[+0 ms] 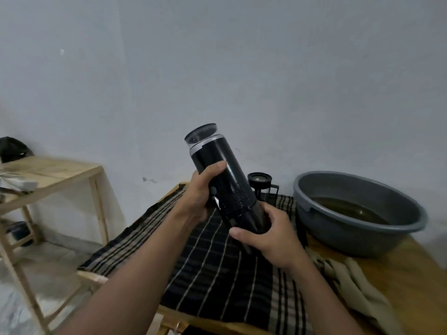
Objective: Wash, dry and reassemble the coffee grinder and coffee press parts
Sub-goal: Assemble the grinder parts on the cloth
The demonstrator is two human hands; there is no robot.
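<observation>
My left hand (200,197) grips the tilted coffee grinder (225,182) mid-body; my right hand (271,238) grips its lower end, above the striped cloth (205,267) on the bench (399,274). The coffee press (262,187) stands behind.

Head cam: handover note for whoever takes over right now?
Hands: left hand grips the coffee grinder mid-body; right hand grips its lower end. It is tilted above the checked cloth, clear lid on. The coffee press stands at the cloth's back edge, lid on. The basin to the right holds murky water. Both look assembled; likely left: seat the grinder's lower section, set it down.
</observation>
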